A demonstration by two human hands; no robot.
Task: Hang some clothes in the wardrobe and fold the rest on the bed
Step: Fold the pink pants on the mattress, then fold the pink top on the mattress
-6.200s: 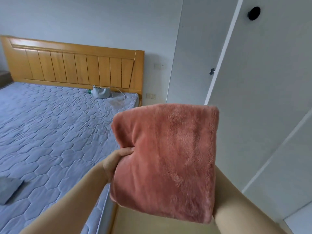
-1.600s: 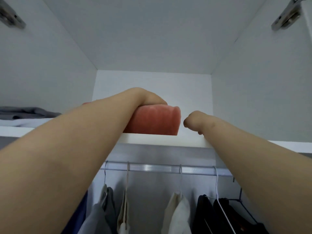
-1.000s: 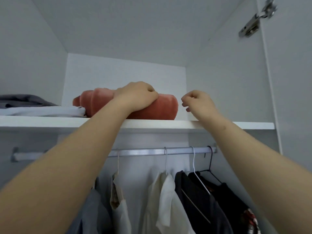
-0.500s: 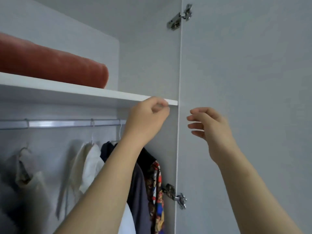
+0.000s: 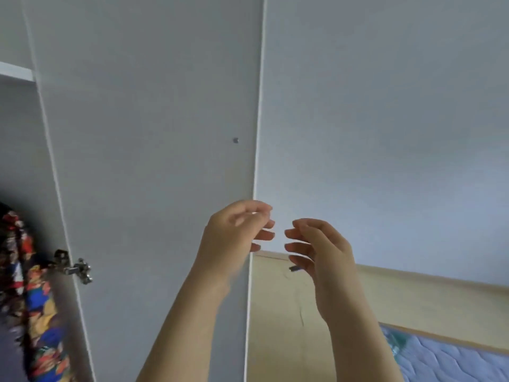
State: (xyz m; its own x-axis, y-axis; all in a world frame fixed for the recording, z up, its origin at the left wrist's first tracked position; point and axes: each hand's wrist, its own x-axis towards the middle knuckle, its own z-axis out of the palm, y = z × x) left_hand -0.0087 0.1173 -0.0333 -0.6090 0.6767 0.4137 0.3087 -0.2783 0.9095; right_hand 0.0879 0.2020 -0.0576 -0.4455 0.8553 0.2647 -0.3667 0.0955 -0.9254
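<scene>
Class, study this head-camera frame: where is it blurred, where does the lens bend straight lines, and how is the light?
Head view: the patterned garment at lower left is smeared by blur; the left hand has soft fingertips; edges of the wardrobe door lean and splay, a wide-angle effect; light soft, even, without glare.

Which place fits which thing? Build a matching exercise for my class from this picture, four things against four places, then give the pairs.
Things:
1 metal hinge
2 patterned garment
3 quilted mattress
4 shelf

Places:
A bottom right corner
B top left edge
C low on the wardrobe door
D hanging at lower left

Pairs: 1-C, 2-D, 3-A, 4-B
</scene>
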